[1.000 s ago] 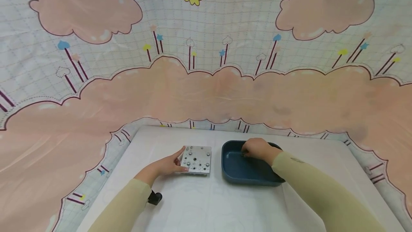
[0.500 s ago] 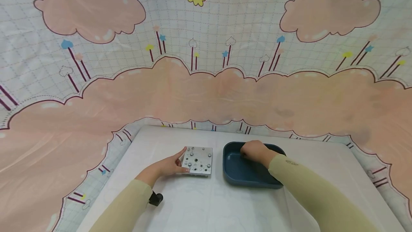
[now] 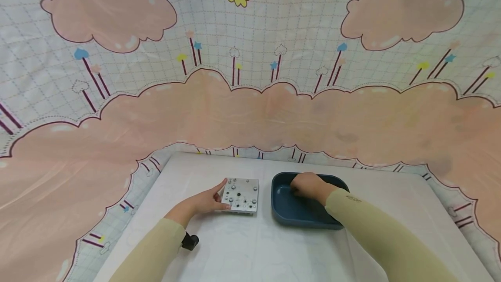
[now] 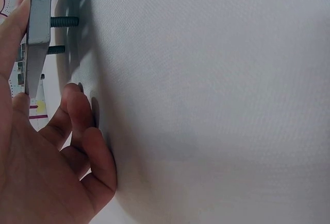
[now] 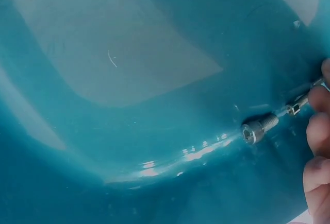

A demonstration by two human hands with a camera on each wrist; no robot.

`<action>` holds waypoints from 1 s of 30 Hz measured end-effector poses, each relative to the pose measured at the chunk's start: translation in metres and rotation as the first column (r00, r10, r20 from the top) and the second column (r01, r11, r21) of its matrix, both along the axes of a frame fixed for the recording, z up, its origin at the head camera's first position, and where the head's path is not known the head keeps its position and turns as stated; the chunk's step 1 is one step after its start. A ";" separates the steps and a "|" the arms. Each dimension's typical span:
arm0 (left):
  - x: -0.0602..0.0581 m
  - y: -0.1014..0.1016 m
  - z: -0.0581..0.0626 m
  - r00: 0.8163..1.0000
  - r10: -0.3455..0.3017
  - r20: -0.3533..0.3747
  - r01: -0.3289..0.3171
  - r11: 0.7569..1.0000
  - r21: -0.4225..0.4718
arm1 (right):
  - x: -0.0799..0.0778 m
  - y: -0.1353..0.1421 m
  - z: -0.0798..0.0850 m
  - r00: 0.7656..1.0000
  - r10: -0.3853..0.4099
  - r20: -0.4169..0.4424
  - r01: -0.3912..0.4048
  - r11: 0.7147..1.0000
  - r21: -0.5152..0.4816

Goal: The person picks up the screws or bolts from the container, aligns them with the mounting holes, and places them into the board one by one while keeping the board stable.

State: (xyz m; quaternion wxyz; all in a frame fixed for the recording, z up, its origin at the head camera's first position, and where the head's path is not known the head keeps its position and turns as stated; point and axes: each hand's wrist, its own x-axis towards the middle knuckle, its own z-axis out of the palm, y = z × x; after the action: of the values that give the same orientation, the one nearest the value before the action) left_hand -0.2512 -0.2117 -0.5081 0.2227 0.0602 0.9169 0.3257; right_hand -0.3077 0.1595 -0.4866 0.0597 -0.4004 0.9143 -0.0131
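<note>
My left hand (image 3: 205,201) grips the left edge of a square silver metal plate (image 3: 244,191) with bolt heads and holes on top. In the left wrist view, threaded bolts (image 4: 64,21) stick out from the plate's (image 4: 38,23) underside, and the lower fingers (image 4: 100,157) curl near the white surface. My right hand (image 3: 309,185) reaches into a dark blue tray (image 3: 309,223). In the right wrist view its fingertips (image 5: 317,131) are beside a small socket-head screw (image 5: 295,107); whether they pinch it is unclear. A thicker socket-head screw (image 5: 258,128) lies in the tray.
A small black object (image 3: 190,241) shows beside the left sleeve. The white table (image 3: 258,256) runs back to a hanging cloth (image 3: 250,116) printed with clouds.
My right hand has moved slightly left inside the tray, and the thin thing seen at its fingertips one second ago is now hidden. The left hand and plate stay put.
</note>
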 end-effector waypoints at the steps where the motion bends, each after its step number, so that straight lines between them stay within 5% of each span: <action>1: 0.000 0.000 0.000 1.000 -0.002 0.000 0.002 1.000 0.001 | 0.000 0.000 0.000 1.000 0.000 0.000 0.000 1.000 0.003; 13: 0.000 0.002 0.005 1.000 -0.011 0.004 0.011 1.000 0.001 | -0.006 -0.004 -0.001 0.998 -0.057 0.026 0.055 0.998 0.044; 30: -0.002 0.001 0.001 1.000 -0.024 0.000 0.024 0.999 -0.041 | -0.004 -0.009 0.025 0.962 -0.173 0.213 0.203 0.970 -0.131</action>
State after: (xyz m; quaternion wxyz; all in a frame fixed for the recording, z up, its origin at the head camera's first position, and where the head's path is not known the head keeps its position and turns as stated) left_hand -0.2532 -0.2107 -0.5067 0.2276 0.0669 0.9227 0.3039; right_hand -0.3112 0.1501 -0.4615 0.1191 -0.3116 0.9340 -0.1283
